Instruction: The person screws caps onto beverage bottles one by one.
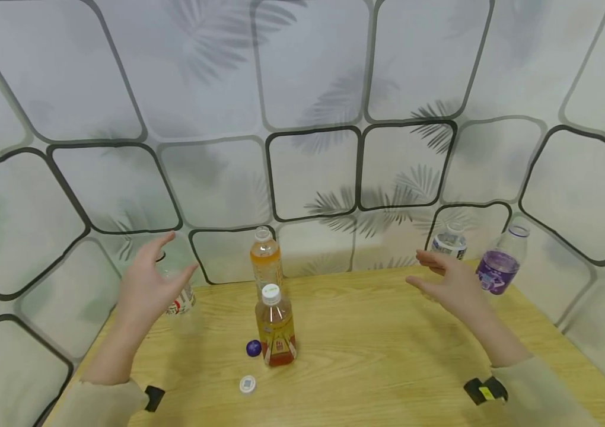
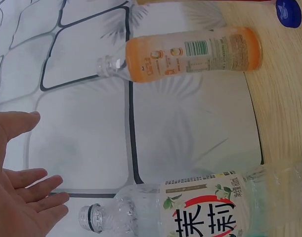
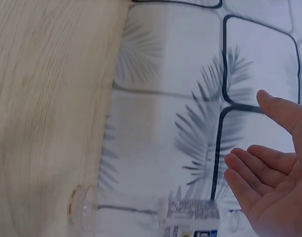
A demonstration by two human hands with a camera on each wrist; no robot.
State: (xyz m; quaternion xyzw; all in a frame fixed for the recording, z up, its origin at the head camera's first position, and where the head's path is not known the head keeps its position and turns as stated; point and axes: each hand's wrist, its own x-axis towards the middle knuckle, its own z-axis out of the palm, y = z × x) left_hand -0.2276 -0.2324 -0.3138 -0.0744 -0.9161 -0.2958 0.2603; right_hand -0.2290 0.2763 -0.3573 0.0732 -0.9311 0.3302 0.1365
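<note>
Hovering above the bench (image 1: 388, 356) with the left grip (image 1: 147, 284) spread wide, thumb apart from fingers, holding nothing. Facing the clear bottle with the red-and-white label (image 1: 181, 296), standing uncapped just beyond the palm and close to the fingertips. Judging it best to be closing around the labelled middle rather than the thin neck, since an empty bottle this light is likely tipping at a nudge. Squeezing gently, the thin wall probably buckling easily.

Finding open bench to the right of that grip, before the uncapped orange juice bottle (image 1: 266, 261) by the wall and the white-capped tea bottle (image 1: 276, 329) nearer the body. Keeping the forearm clear of the loose blue cap (image 1: 253, 348) and white cap (image 1: 247, 384) lying below and right of the wrist.

Holding the right grip (image 1: 449, 284) likewise spread and empty, fingers relaxed. Reaching toward the clear water bottle with the blue-and-white label (image 1: 449, 242), standing just behind the fingertips against the patterned wall (image 1: 313, 178). Judging a straight approach from the front safest, the purple bottle (image 1: 499, 267) standing close on the outer side. Minding the bench edge just right of that bottle, and the wall leaving no room behind. Having plenty of bare wood inward of this grip for setting things down.
</note>
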